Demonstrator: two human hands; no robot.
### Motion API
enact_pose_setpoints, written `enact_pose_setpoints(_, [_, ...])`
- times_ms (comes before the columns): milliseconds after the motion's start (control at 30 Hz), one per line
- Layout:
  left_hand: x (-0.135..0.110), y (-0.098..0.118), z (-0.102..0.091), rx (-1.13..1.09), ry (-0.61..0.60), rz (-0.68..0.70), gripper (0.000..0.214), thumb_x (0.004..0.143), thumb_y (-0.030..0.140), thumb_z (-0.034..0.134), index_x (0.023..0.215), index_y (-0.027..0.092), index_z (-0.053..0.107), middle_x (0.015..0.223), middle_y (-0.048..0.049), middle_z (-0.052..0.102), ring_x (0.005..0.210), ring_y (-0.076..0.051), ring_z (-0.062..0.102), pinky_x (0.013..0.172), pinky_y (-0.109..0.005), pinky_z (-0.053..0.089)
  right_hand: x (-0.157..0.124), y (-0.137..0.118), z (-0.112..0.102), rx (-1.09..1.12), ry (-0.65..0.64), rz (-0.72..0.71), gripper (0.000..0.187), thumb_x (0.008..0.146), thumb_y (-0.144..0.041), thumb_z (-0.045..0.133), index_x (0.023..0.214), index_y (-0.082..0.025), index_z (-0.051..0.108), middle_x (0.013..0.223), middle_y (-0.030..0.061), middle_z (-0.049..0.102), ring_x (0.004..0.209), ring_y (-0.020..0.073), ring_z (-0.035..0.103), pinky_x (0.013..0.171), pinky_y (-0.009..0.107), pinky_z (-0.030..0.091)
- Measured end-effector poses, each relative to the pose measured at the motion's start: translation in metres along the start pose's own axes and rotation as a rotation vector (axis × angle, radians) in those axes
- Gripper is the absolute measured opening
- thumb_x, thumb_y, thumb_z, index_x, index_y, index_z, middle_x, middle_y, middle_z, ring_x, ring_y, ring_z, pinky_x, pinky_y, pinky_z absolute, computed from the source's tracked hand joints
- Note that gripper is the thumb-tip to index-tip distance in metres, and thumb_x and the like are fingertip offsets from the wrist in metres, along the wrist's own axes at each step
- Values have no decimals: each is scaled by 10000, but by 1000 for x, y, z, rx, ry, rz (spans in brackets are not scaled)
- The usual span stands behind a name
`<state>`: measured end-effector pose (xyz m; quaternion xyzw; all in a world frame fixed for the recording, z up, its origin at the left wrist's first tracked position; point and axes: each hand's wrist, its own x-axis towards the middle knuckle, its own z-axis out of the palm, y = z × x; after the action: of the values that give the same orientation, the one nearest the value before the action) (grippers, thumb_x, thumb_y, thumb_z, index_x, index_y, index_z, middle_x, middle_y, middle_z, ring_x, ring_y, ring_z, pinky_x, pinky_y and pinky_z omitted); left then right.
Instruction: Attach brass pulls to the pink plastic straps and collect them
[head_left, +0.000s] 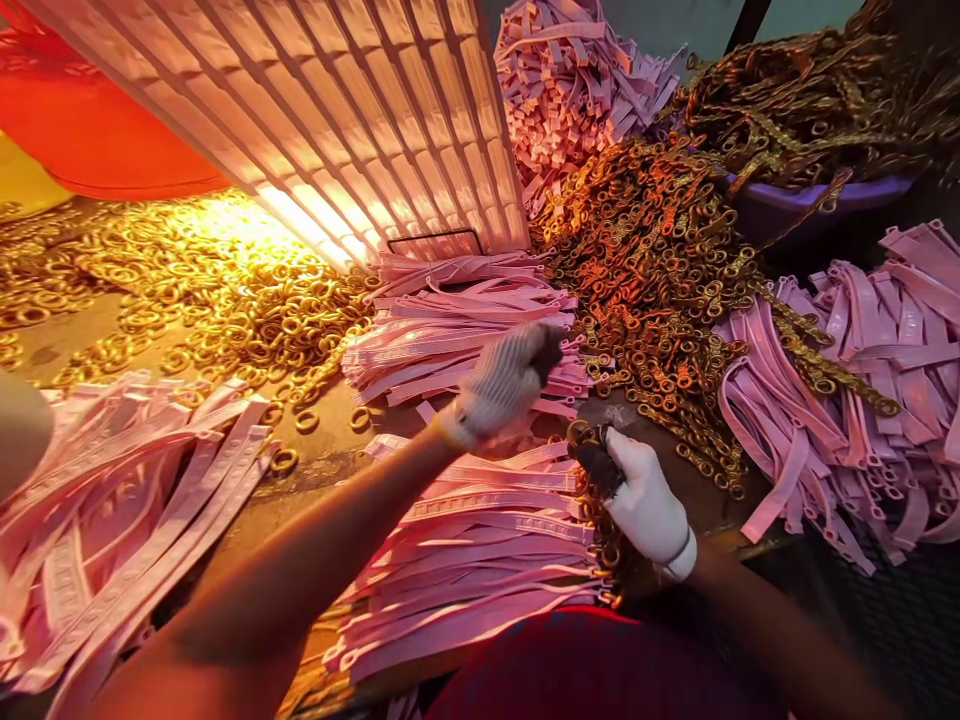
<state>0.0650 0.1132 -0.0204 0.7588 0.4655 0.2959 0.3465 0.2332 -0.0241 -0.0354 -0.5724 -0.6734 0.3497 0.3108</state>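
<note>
My left hand [504, 385], in a ribbed pale glove with dark fingertips, is over the middle stack of pink straps [457, 330]. Its fingers are curled together, and whatever may be between them cannot be made out. Lower and to the right, my right hand [646, 495] wears a white glove with dark fingertips. Its fingers are closed in a pinch at a gold ring [577, 432], partly hidden by them. Beside it lies a nearer stack of pink straps [480, 540], with gold rings or links at its right ends.
Loose gold rings [247, 300] heap at left, beside an upright ribbed panel [360, 120]. Gold ringed links [660, 270] pile at right before a purple tub [817, 205]. More pink straps lie at left [112, 520], right [862, 370] and back [577, 90]. An orange container [112, 130] stands behind.
</note>
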Motion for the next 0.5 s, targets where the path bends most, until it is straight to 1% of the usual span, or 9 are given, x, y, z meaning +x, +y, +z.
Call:
enact_pose_setpoints(33, [23, -9, 0, 86, 24, 2, 340, 930, 189, 516, 1230, 91, 645, 1178, -150, 684, 1114, -251, 620, 986, -389, 498, 0, 1, 0, 15, 8, -10, 131, 926, -185, 503, 918, -195, 634, 740, 35, 663, 733, 186, 607, 699, 258, 483])
enact_pose_setpoints(67, [44, -18, 1, 328, 5, -11, 382, 938, 177, 495, 1296, 103, 606, 1274, -149, 648, 1207, -253, 580, 1035, -385, 470, -2, 2, 1, 21, 9, -24, 143, 920, -179, 498, 931, -195, 640, 760, 40, 673, 747, 190, 617, 719, 265, 498])
enact_pose_setpoints(100, [63, -25, 3, 377, 1, -38, 393, 927, 160, 507, 1301, 82, 599, 1286, -175, 634, 1231, -279, 567, 1047, -406, 455, -4, 3, 1, 16, 14, -39, 160, 909, -168, 493, 949, -196, 646, 793, 47, 686, 765, 197, 628, 742, 276, 511])
enact_pose_setpoints(167, [88, -33, 7, 474, -28, -79, 368, 917, 154, 514, 1255, 47, 613, 1254, -217, 625, 1176, -316, 597, 989, -423, 477, -9, 5, 3, -29, 43, -70, 231, 864, -128, 483, 1001, -197, 656, 878, 67, 712, 805, 214, 649, 783, 300, 530])
enact_pose_setpoints(233, [95, -35, 11, 481, -48, -102, 298, 893, 152, 536, 1142, 38, 652, 1211, -243, 619, 1075, -336, 635, 906, -426, 498, -14, 10, 3, -114, 75, -76, 326, 805, -91, 476, 1054, -195, 659, 919, 84, 718, 849, 238, 661, 813, 323, 542])
enact_pose_setpoints(300, [86, -33, 12, 479, -54, -106, 233, 878, 134, 529, 1050, 62, 668, 1197, -237, 613, 1015, -323, 646, 853, -410, 499, -18, 15, 2, -204, 84, -54, 385, 768, -79, 477, 1093, -187, 654, 893, 90, 708, 870, 258, 662, 825, 341, 552])
enact_pose_setpoints(367, [65, -28, 7, 439, -52, -99, 202, 888, 125, 498, 1006, 98, 660, 1136, -197, 639, 957, -279, 651, 822, -375, 497, -18, 18, -2, -250, 84, -29, 396, 774, -88, 476, 1125, -174, 640, 866, 92, 693, 851, 262, 658, 816, 349, 557])
enact_pose_setpoints(433, [35, -19, -2, 372, -63, -92, 206, 943, 171, 447, 1014, 133, 636, 960, -122, 674, 808, -211, 649, 753, -323, 501, -15, 16, -6, -244, 79, -37, 377, 801, -94, 465, 1135, -166, 625, 874, 92, 687, 837, 253, 651, 813, 347, 553])
enact_pose_setpoints(500, [1, -7, -10, 253, -101, -123, 235, 1003, 284, 402, 1015, 163, 603, 713, -24, 620, 581, -144, 581, 612, -261, 481, -8, 12, -10, -242, 70, -90, 358, 814, -87, 458, 1124, -170, 617, 925, 95, 687, 881, 249, 645, 846, 350, 537])
